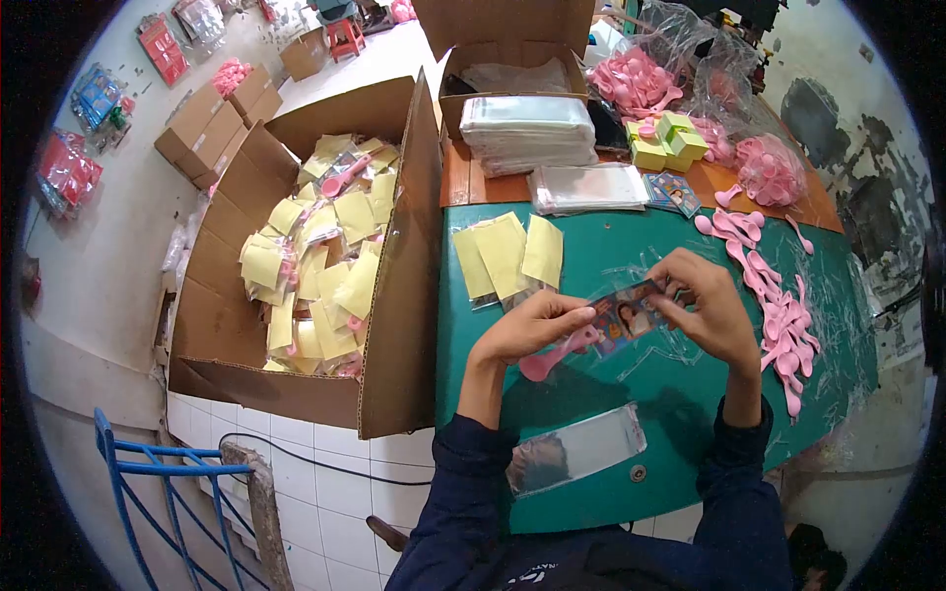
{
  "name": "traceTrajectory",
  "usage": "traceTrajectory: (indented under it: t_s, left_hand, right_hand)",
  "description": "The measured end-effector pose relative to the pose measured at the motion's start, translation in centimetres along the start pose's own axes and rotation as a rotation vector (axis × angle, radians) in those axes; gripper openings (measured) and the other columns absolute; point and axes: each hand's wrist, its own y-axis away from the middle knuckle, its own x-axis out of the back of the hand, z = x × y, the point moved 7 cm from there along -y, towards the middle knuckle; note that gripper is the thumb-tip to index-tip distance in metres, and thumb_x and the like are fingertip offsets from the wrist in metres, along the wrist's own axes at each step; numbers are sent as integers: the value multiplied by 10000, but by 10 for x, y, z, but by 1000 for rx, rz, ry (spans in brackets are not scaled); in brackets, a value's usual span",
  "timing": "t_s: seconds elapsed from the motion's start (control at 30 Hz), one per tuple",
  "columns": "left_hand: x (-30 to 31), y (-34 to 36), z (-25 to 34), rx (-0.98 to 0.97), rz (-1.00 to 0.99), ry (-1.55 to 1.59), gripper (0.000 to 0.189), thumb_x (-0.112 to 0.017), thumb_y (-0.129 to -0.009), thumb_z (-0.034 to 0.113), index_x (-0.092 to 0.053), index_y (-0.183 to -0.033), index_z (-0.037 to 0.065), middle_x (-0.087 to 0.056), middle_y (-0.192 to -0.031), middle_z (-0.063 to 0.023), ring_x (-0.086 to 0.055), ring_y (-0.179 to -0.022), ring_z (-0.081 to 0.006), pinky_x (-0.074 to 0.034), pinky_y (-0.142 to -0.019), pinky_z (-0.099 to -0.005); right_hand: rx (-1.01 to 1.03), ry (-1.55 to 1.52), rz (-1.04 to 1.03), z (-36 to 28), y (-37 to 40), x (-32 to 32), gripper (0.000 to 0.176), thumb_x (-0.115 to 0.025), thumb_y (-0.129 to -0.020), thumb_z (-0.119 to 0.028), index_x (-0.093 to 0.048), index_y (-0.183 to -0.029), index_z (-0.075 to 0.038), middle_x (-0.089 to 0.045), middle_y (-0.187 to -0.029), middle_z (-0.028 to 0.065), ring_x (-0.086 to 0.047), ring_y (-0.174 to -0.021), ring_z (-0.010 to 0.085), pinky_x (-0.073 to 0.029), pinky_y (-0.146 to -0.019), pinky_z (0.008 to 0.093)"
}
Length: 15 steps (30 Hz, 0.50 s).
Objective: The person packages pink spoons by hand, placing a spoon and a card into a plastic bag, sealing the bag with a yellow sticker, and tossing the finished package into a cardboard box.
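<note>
Over the green table (581, 389), my left hand (532, 327) pinches a pink scoop (552, 360) by its handle, bowl hanging toward me. Between both hands is a printed picture card (628, 317), tilted, its left end at my left thumb. My right hand (705, 300) grips the card's upper right corner with thumb and fingers. Below the hands, a clear plastic sleeve (581, 448) lies flat near the front edge. Three yellow-backed packets (498, 258) rest just beyond my left hand. A heap of pink scoops (783, 325) lies to the right of my right hand.
A large cardboard box (399, 295) on the left holds many yellow-backed packets (335, 305). Stacked clear sleeves (527, 128), more picture cards (675, 194), small yellow-green blocks (670, 143) and bagged pink scoops (769, 169) line the table's back. A blue metal frame (172, 468) stands lower left.
</note>
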Motion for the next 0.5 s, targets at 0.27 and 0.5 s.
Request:
traceTrajectory:
  t_s: [0.27, 0.5]
  left_hand:
    - [-19, -6, 17, 28, 33, -323, 577, -552, -908, 316, -360, -1360, 11, -575, -641, -55, -498, -623, -84, -421, -586, -253]
    - [-8, 22, 11, 187, 218, -389, 660, -640, -845, 307, -334, -1391, 95, -563, -626, -73, -516, -625, -85, -421, -593, -249]
  right_hand:
    - [187, 37, -213, 6, 2, -45, 234, -701, -712, -118, -597, -894, -14, -609, -727, 121, -611, -650, 196, -472, -600, 317]
    - [-235, -403, -245, 69, 15, -55, 152, -705, -705, -54, -627, -829, -12, -619, -767, 18, -555, -709, 88, -441, -642, 237]
